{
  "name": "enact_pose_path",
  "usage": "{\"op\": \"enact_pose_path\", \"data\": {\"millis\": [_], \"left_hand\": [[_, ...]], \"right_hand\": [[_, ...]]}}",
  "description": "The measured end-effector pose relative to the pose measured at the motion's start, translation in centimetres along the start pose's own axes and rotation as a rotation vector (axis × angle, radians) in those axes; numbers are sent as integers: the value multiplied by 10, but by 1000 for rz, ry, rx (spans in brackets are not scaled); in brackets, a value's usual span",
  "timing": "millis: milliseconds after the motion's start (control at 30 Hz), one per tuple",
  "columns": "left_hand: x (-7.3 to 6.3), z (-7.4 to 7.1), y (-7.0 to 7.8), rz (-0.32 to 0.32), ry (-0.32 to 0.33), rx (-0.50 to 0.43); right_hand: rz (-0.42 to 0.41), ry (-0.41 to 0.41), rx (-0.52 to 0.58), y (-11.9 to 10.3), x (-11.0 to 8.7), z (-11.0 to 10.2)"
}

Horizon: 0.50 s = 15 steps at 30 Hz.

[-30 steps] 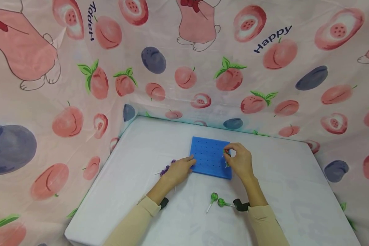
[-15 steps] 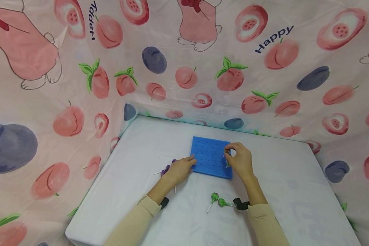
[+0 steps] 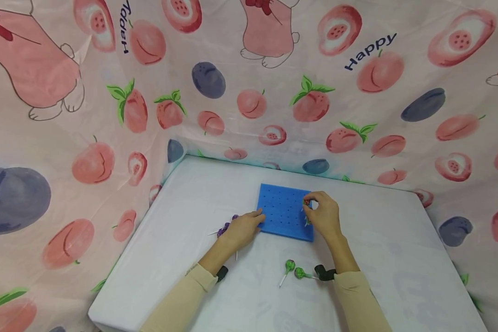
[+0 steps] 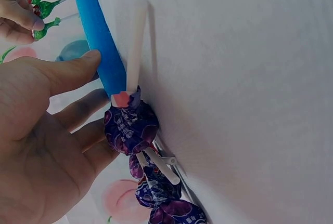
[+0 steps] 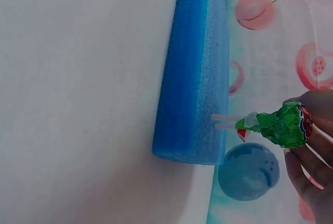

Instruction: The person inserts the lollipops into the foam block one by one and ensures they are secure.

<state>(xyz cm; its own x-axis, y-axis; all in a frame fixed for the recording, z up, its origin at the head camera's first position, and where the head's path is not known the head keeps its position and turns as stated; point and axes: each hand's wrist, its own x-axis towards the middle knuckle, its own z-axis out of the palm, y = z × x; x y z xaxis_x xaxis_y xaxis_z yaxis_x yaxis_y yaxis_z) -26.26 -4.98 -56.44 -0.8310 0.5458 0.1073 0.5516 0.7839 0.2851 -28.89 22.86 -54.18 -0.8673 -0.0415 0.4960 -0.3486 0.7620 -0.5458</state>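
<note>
A blue foam board [image 3: 278, 212] with rows of small holes lies toward the back of the white table. My left hand [image 3: 241, 230] rests its extended fingers and thumb against the board's left edge. Along the right edge, my right hand [image 3: 326, 216] pinches the wrapped head of a green-and-red lollipop [image 5: 286, 125], its stick directed down at the foam. Other green lollipops [image 4: 46, 9] stand in line beside it in the left wrist view, heads up. Purple-wrapped lollipops [image 4: 131, 125] lie just by my left hand, which partly hides them in the head view.
Two green lollipops [image 3: 289, 266] lie on the white table [image 3: 357, 304] in front of the board, one close to my right wrist's black camera mount [image 3: 325, 273]. A fruit-printed cloth [image 3: 249, 55] hangs around the back and sides.
Almost nothing differs: both hands stay at the board, the right one pinching the same lollipop. The head view has shifted very slightly.
</note>
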Motion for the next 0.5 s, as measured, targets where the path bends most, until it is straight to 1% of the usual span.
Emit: {"op": "enact_pose_path", "data": {"millis": [333,500], "left_hand": [[-1,0,1,0,3,-8],[-1,0,0,10,12,-6]], "right_hand": [[50,-36,-1,0,1,4],[39,-39,1,1,-1,6]]}}
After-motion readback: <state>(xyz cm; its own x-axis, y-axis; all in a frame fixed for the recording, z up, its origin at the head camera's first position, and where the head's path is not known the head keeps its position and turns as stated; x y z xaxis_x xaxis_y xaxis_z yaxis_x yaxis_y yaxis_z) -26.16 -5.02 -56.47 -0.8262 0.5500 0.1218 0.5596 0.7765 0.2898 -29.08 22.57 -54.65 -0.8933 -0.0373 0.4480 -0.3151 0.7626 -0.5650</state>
